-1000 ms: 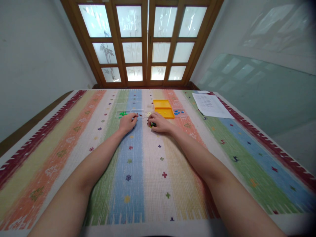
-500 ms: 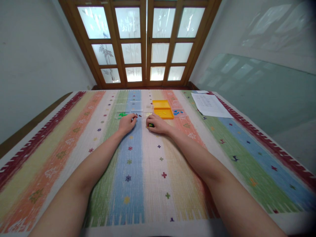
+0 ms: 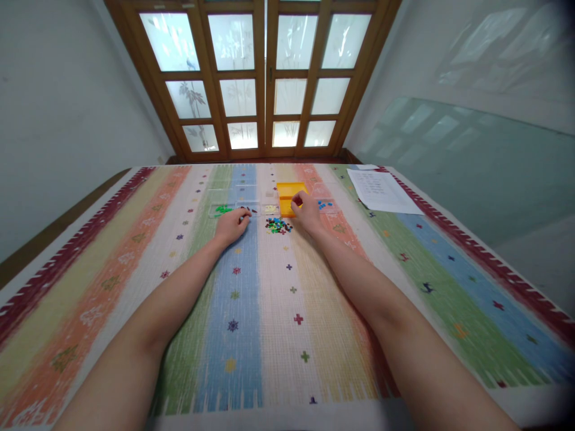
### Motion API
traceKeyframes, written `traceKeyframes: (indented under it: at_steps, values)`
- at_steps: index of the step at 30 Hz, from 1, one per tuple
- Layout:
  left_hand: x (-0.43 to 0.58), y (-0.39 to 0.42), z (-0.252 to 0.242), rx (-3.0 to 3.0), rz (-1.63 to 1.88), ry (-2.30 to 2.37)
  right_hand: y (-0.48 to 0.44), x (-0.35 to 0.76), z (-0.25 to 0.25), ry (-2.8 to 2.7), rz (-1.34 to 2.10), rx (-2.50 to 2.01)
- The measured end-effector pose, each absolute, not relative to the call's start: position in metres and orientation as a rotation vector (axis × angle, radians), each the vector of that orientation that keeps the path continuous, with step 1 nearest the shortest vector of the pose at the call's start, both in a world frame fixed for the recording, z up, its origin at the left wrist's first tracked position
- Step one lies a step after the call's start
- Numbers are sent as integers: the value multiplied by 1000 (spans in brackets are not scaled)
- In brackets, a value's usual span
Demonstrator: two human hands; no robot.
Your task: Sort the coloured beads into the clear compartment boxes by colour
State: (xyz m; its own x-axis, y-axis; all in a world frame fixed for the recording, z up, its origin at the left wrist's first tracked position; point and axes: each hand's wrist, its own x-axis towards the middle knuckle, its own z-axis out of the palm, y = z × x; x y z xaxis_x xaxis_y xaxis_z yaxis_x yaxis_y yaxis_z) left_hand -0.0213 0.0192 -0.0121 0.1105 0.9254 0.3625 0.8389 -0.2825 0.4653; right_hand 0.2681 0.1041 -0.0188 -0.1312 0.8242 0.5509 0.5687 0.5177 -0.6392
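Observation:
A small heap of mixed pieces (image 3: 279,225), in green, blue, dark red and pale yellow, lies on the striped cloth between my hands. My right hand (image 3: 306,209) is over the right half of the yellow box (image 3: 286,207), its thumb and fingers pinched; whatever they hold is too small to make out. My left hand (image 3: 232,224) rests with curled fingers at the front of a clear box with dark red pieces (image 3: 254,210); its grip is hidden. Green pieces (image 3: 223,209) lie in a clear box just beyond that hand. Pale pieces fill another clear box (image 3: 271,209).
Blue pieces (image 3: 325,205) sit in a clear box right of the yellow one. A printed sheet (image 3: 381,190) lies at the table's far right. Beyond the striped tablecloth (image 3: 233,365) stand wooden glazed doors (image 3: 268,90), with walls on both sides.
My right hand has moved from the heap of mixed pieces, right and away from me, to the yellow box, uncovering the heap. The left hand has stayed put.

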Motion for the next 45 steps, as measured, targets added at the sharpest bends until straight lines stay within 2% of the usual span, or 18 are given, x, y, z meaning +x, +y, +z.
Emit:
traceKeyframes:
  at_steps: [10, 17, 21, 37, 45]
  values:
    - [-24, 21, -14, 2285, 911, 1738, 107, 269, -18, -1876, 354, -1146]
    - [-22, 20, -13, 2291, 893, 1747, 75, 247, -5, -2394, 444, -662]
    - [-22, 20, -12, 2295, 901, 1748, 62, 238, -1, -2561, 390, -564]
    - [-23, 21, -13, 2294, 883, 1746, 63, 237, -6, -2557, 354, -581]
    - [-24, 22, -15, 2309, 891, 1737, 83, 249, -13, -2185, 259, -919]
